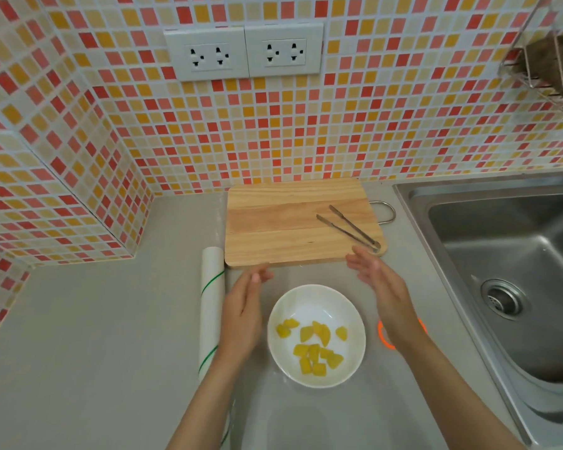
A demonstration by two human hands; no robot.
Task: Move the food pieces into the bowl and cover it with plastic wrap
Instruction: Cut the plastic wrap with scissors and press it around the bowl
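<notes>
A home kitchen. A grey countertop [95, 319] meets a corner of wall clad in red, orange and cream mosaic tiles [306, 131], with two double wall sockets [243, 53] set into it. A stainless-steel sink [507, 271] with a drain lies at the right, a wire rack [546, 69] hangs above it, and a wooden cutting board [286, 222] rests against the wall.

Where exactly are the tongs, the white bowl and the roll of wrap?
tongs [350, 228], head view, middle of one arm.
white bowl [316, 298], head view, bare inner wall.
roll of wrap [212, 300], head view, middle of the roll.
</notes>
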